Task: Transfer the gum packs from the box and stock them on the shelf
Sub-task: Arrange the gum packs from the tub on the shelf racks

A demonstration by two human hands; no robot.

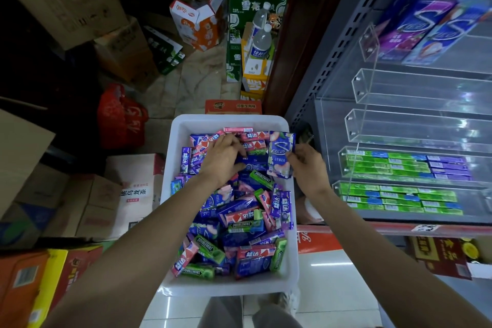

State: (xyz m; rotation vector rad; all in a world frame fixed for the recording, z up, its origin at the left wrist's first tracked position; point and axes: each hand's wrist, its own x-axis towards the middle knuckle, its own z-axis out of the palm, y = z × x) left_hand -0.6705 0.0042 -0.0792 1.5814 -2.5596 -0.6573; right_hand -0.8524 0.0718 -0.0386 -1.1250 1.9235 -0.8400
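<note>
A white plastic box point(181, 125) stands on the floor in front of me, heaped with several gum packs point(239, 234) in blue, green, pink and purple. My left hand point(222, 157) reaches into the far end of the heap, fingers curled over a dark blue pack point(255, 163). My right hand point(310, 167) pinches a blue and white flat gum pack point(281, 154), held upright at the box's right rim. The shelf point(399, 141) on the right has clear acrylic trays; the lower ones hold rows of green, blue and purple packs point(404, 167).
Two middle acrylic trays point(415, 88) hold nothing. Purple and blue cartons point(431, 24) sit on the upper shelf. Cardboard boxes point(80, 207) line the left, a red bag point(119, 114) and green drink cases point(255, 8) stand behind. My legs are below the box.
</note>
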